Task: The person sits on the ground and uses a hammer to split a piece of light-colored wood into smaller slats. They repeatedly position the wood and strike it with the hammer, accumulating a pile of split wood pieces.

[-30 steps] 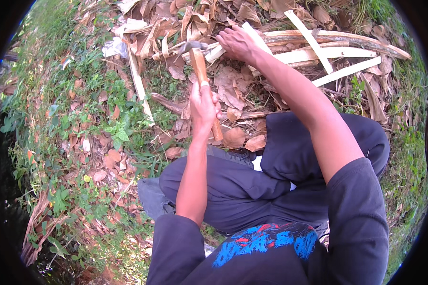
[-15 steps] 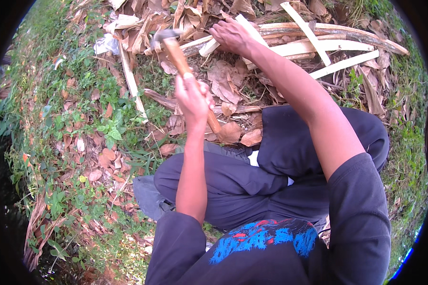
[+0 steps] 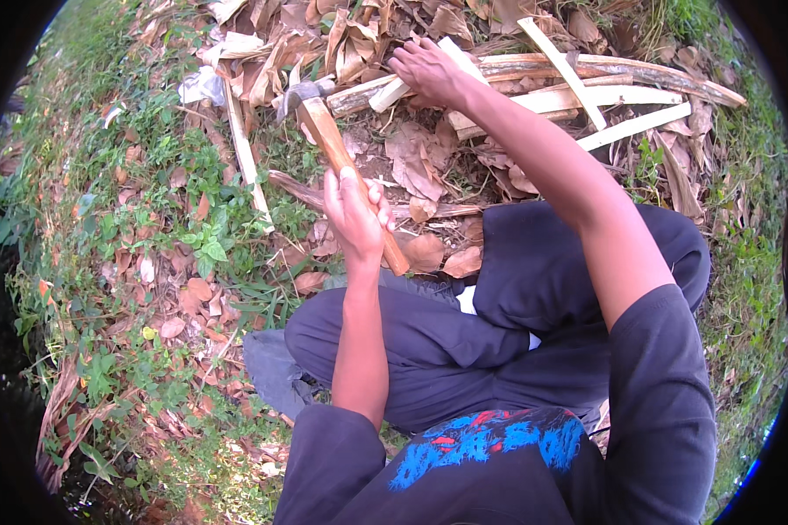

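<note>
A claw hammer (image 3: 327, 136) with a wooden handle and a grey metal head is gripped in my left hand (image 3: 355, 208), its head pointing away toward the far side. My right hand (image 3: 431, 73) is closed over a pale wooden strip (image 3: 389, 94) by the long branch; the palm hides part of the strip. Another pale piece of wood (image 3: 460, 59) shows just beyond the knuckles. The hammer head is near the left end of the long curved branch (image 3: 534, 66), to the left of my right hand.
More pale split strips (image 3: 635, 125) lie at the far right, one crossing the branch (image 3: 562, 70). A narrow stick (image 3: 247, 157) and crumpled clear plastic (image 3: 202, 85) lie at the left. Dry leaves (image 3: 416, 162) and green plants (image 3: 208, 236) cover the ground before my folded legs (image 3: 411, 341).
The hammer and my left hand have come slightly down toward me. My right hand stays over the wooden strip; the whole view has shifted a little.
</note>
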Action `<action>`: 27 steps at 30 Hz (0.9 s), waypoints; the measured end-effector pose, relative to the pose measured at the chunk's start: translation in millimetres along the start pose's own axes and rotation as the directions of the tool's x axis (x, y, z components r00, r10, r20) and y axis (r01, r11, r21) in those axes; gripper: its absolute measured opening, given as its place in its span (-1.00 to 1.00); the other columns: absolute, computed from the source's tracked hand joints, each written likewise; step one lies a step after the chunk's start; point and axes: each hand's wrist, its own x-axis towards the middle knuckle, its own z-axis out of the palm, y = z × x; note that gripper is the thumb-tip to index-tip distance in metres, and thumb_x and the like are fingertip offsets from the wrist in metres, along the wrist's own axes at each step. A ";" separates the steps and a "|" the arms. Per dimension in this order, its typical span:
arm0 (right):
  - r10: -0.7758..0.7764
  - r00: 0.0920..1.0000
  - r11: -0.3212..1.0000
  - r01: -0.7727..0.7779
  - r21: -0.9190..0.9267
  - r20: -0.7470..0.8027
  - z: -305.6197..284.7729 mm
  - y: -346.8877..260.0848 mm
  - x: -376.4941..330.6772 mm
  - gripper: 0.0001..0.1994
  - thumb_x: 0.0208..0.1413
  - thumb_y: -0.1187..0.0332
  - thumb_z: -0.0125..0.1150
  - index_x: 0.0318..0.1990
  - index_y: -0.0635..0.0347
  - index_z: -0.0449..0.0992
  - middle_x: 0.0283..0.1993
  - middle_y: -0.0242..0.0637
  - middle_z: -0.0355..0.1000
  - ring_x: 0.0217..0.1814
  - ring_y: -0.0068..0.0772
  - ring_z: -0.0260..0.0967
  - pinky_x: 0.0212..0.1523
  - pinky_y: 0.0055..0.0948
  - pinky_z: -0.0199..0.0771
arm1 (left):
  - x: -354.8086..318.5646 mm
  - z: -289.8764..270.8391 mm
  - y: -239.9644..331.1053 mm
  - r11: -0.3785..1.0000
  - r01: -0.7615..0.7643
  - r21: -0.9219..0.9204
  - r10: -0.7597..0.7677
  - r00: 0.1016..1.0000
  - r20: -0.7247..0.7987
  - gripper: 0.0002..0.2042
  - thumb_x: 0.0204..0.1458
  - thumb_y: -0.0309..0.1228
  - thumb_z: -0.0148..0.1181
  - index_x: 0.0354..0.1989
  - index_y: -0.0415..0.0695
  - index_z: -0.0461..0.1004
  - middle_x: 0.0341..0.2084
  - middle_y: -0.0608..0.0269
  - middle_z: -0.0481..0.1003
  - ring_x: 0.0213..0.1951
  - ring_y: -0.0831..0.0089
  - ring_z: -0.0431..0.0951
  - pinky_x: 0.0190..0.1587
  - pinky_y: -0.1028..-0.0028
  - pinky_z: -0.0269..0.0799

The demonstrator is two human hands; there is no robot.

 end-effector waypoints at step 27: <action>0.677 0.736 0.735 -0.677 0.033 0.011 -4.3 13.3 -3.6 -0.37 0.20 -0.15 -0.12 0.34 -0.06 0.30 0.25 -0.16 0.29 0.31 -0.18 0.20 0.19 0.01 0.22 | 32.6 23.7 -0.8 0.957 0.098 0.273 -0.087 0.995 -0.052 -0.72 0.41 -0.18 -0.24 -0.13 -0.18 0.21 -0.67 0.41 0.25 -0.77 0.64 0.26 -0.80 0.57 0.19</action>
